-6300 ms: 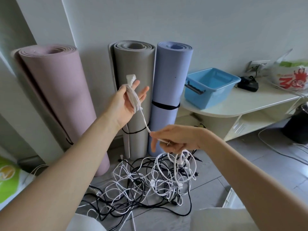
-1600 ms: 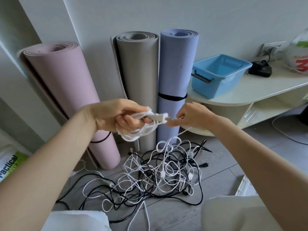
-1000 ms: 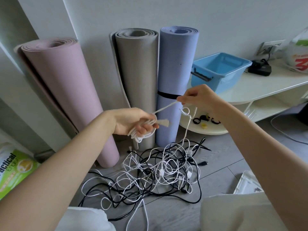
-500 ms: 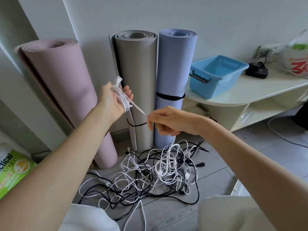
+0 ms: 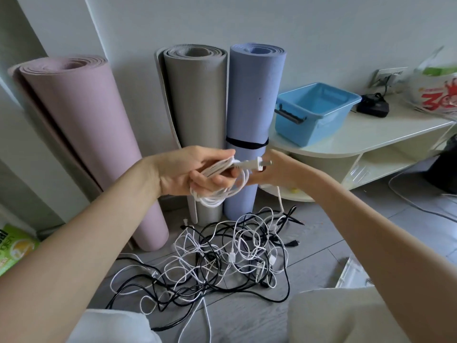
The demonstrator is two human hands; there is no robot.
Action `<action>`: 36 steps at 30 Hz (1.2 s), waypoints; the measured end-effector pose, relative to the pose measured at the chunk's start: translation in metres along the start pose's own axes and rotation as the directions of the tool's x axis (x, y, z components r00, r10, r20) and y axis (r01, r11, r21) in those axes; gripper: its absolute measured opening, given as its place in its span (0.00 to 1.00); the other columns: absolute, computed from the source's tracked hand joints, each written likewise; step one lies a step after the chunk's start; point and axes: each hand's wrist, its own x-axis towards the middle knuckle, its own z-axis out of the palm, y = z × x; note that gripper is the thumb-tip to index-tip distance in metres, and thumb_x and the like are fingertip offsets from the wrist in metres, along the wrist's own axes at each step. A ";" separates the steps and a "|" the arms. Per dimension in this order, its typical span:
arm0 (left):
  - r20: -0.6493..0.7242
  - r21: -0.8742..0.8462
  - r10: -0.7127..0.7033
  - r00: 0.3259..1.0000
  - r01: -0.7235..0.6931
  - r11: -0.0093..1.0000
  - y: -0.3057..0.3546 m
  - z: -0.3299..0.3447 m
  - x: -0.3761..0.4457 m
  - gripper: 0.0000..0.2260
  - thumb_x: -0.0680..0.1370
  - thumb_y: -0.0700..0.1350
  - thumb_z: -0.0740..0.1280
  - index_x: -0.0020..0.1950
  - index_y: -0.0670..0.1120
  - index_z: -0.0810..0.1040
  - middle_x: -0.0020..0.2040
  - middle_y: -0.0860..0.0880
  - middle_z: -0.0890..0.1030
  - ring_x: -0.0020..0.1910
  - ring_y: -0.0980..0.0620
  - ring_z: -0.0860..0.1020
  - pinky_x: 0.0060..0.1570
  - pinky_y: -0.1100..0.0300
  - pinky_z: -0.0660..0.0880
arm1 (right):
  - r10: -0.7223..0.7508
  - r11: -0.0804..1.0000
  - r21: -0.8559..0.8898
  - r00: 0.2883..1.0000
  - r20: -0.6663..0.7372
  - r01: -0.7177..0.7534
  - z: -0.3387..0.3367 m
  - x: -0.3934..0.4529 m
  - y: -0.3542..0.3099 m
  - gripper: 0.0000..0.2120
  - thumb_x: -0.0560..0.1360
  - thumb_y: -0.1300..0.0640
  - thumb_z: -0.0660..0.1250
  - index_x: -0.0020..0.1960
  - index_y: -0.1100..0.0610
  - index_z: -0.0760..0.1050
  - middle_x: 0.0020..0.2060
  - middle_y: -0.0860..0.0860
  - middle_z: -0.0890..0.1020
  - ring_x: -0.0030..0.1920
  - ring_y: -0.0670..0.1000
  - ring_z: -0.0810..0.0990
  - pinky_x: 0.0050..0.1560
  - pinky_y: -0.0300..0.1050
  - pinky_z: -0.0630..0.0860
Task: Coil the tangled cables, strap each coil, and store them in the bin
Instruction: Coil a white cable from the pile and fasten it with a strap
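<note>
My left hand is closed around a coil of white cable, whose loops hang below the fingers. The cable's white two-pin plug sticks out to the right. My right hand is just right of the plug, gripping the same white cable, which runs down from it to a tangled heap of white and black cables on the grey floor. A light-blue bin with a dark handle stands on the cream shelf unit at the right; its inside looks bare.
Three rolled mats lean on the wall: pink, grey and blue. A black adapter and a printed plastic bag sit on the shelf top. A green package lies at the left. My knees fill the bottom edge.
My left hand has dropped and turned, so the coil now lies sideways with the plug pointing right. My right hand has risen and moved right, next to the plug.
</note>
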 end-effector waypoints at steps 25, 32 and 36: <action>-0.871 0.122 0.325 0.368 -0.479 0.869 0.009 -0.028 0.043 0.18 0.84 0.50 0.46 0.60 0.47 0.74 0.48 0.50 0.82 0.25 0.56 0.80 0.40 0.58 0.73 | -0.112 0.904 0.429 0.965 0.239 -0.001 0.011 -0.002 -0.031 0.08 0.76 0.68 0.61 0.53 0.67 0.75 0.46 0.58 0.81 0.40 0.50 0.79 0.50 0.41 0.79; -0.838 0.096 0.447 0.314 -0.720 0.687 0.024 -0.016 0.027 0.19 0.84 0.48 0.47 0.42 0.42 0.71 0.19 0.55 0.65 0.16 0.58 0.57 0.24 0.67 0.63 | -0.162 0.754 0.655 0.979 0.126 0.040 0.006 -0.004 -0.020 0.09 0.69 0.61 0.72 0.49 0.58 0.76 0.33 0.45 0.74 0.34 0.44 0.66 0.33 0.33 0.64; -0.887 0.122 0.405 0.219 -0.737 0.665 0.023 -0.029 0.010 0.18 0.83 0.48 0.49 0.40 0.43 0.70 0.18 0.56 0.65 0.16 0.59 0.56 0.19 0.68 0.60 | -0.089 0.718 0.695 0.994 0.058 0.024 -0.010 -0.008 -0.010 0.13 0.67 0.56 0.69 0.50 0.59 0.78 0.28 0.43 0.70 0.30 0.42 0.63 0.29 0.31 0.61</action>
